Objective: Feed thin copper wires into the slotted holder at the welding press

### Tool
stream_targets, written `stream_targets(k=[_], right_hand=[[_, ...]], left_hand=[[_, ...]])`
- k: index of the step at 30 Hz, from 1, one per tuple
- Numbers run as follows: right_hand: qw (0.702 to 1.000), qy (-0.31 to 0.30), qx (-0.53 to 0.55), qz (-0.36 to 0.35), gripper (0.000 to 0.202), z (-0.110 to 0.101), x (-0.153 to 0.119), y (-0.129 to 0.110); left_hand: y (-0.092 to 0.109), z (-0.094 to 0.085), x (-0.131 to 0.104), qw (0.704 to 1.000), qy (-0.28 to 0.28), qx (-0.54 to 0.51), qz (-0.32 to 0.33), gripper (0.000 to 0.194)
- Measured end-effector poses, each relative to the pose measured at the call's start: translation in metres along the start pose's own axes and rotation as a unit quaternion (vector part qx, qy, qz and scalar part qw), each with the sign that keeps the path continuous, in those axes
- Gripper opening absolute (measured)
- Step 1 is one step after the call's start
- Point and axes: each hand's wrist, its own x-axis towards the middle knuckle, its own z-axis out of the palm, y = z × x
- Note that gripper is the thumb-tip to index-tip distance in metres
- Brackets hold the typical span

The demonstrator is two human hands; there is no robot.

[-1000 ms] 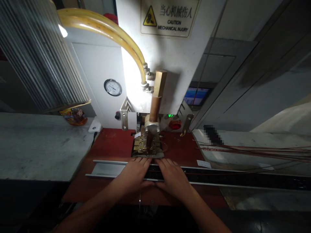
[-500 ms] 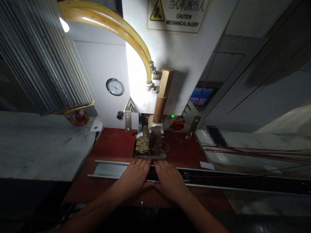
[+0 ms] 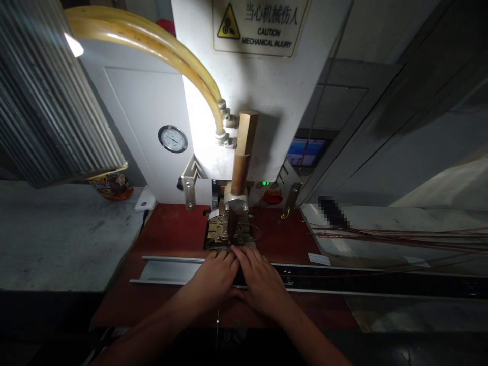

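My left hand [image 3: 214, 275] and my right hand [image 3: 263, 279] lie side by side over a long metal channel [image 3: 168, 270], fingers bent over its far edge and thumbs near its front edge. Their fingertips meet in front of a brass clamping fixture [image 3: 217, 233] under the machine's copper electrode rod [image 3: 240, 173]. Both hands look closed, but what they pinch is hidden beneath the fingers. The right index finger reaches furthest, to the fixture's front. A thin copper-coloured wire [image 3: 343, 276] runs along the channel's dark right part towards my right hand.
The channel rests on a red-brown work plate [image 3: 168, 229]. Copper wires [image 3: 400, 235] lie on the right-hand table. Yellow hoses [image 3: 152, 40] feed the rod beside a ribbed metal lamp housing [image 3: 49, 101]. Metal brackets [image 3: 188, 192] flank the head. A drink bottle [image 3: 114, 187] stands left.
The view has swung slightly right. My left hand has come closer to my right, narrowing the gap between them, and the right index finger now sits at the fixture's front.
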Motion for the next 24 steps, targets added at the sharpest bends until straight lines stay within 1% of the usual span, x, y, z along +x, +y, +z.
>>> stream_targets(k=[3, 5, 8, 10, 16, 19, 24], right_hand=[[1.0, -0.008, 0.019, -0.014, 0.103, -0.003, -0.002, 0.004], [0.999, -0.023, 0.029, -0.022, 0.101, -0.007, -0.002, 0.006], [0.998, -0.044, 0.033, -0.038, 0.097, -0.012, -0.001, 0.007], [0.997, -0.055, 0.029, -0.043, 0.096, -0.014, -0.001, 0.007], [0.997, -0.072, 0.023, -0.028, 0.09, -0.016, -0.003, 0.007], [0.997, -0.074, 0.018, -0.023, 0.086, -0.019, -0.006, 0.009], [0.997, -0.071, 0.0, -0.008, 0.087, -0.025, -0.01, 0.016]], left_hand=[[0.005, 0.004, 0.004, 0.999, -0.003, 0.018, 0.036, 0.062], [0.007, 0.006, 0.006, 0.999, -0.008, 0.02, 0.05, 0.057], [0.008, 0.01, 0.009, 0.999, -0.016, 0.006, 0.034, 0.062], [0.007, 0.015, 0.009, 1.0, -0.011, -0.006, 0.022, 0.064], [0.001, 0.029, 0.006, 0.998, 0.032, -0.028, 0.039, 0.072], [0.001, 0.028, 0.005, 0.997, 0.042, -0.039, 0.045, 0.074], [0.004, 0.02, 0.005, 0.998, 0.028, -0.04, 0.043, 0.071]])
